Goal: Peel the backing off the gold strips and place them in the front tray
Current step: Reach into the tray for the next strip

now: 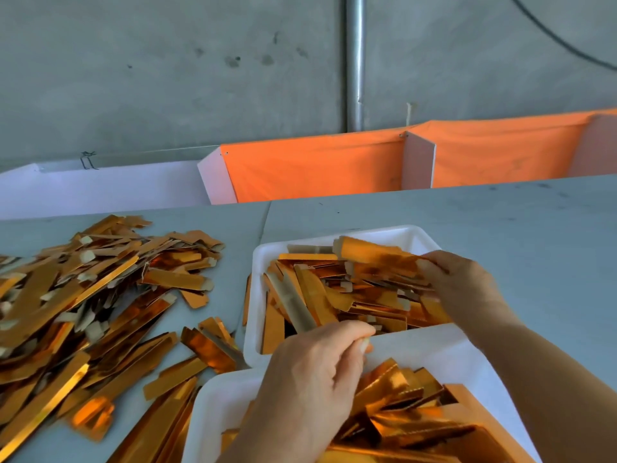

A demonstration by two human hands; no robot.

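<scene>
Two white trays sit before me. The far tray (257, 262) holds several gold strips with pale backing tabs. The near tray (207, 409) holds shiny gold strips (410, 416). My right hand (457, 285) reaches into the far tray and grips a gold strip (374, 253) by its right end, lifted above the others. My left hand (310, 379) hovers over the near tray's far rim, its thumb and fingers pinching something small that I cannot make out.
A large loose heap of gold strips and backing pieces (83, 295) covers the grey table (517, 235) on the left. Behind the table stand orange cloth bins (317, 168) with white dividers, then a concrete wall with a metal pipe (354, 61).
</scene>
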